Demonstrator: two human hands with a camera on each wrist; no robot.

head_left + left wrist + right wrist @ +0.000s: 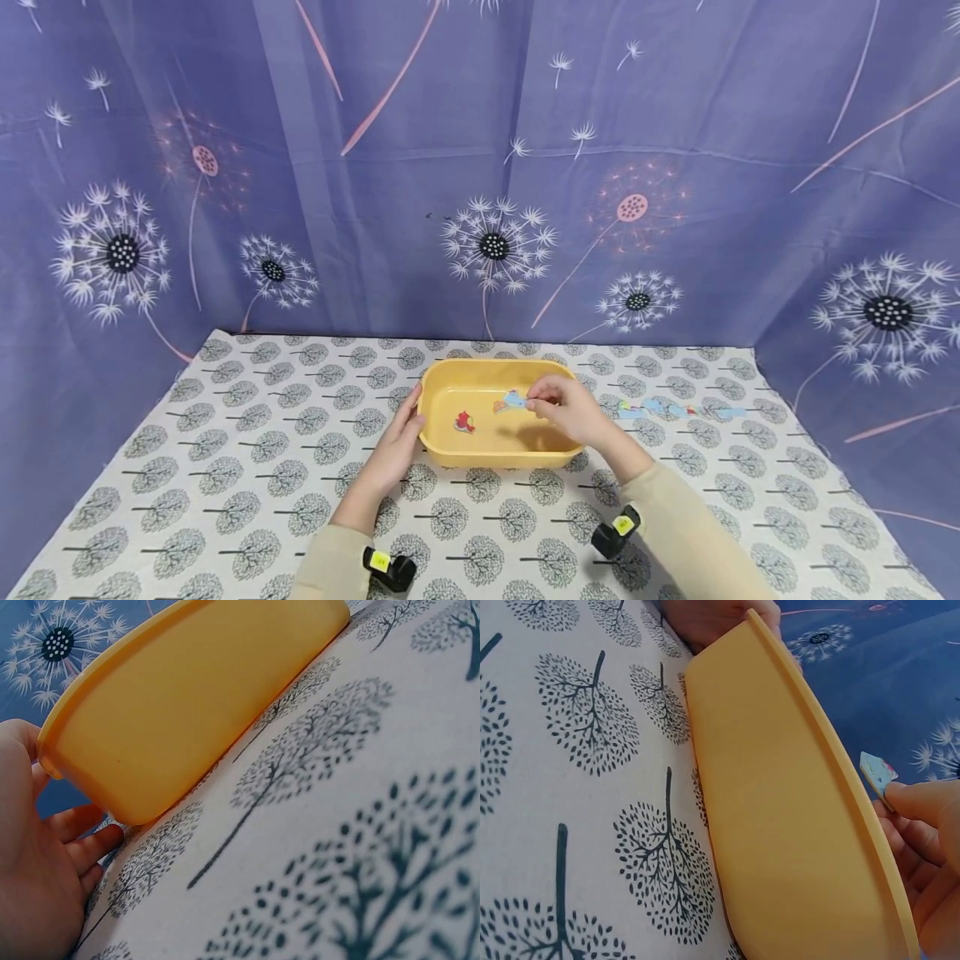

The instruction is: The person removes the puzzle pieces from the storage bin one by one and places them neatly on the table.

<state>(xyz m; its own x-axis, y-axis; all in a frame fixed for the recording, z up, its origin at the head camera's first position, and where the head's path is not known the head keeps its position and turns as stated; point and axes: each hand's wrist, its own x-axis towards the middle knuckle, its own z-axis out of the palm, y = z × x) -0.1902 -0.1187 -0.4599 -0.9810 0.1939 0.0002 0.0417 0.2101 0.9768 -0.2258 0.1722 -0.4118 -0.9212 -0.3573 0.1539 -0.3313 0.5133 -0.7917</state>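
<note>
A yellow plastic basin stands on the tree-print cloth. At its left end my left hand holds the rim; the left wrist view shows the thumb at the rim and the other fingers low beside the wall. My right hand is over the basin's right half. Between thumb and fingertips it pinches a thin, flat light-blue piece with an orange part, also seen as a pale blue piece above the rim in the right wrist view. A small red flat piece lies on the basin floor.
Right of the basin, several light-blue flat pieces with coloured spots lie in a row on the cloth. A purple dandelion-print curtain hangs behind the table's back edge.
</note>
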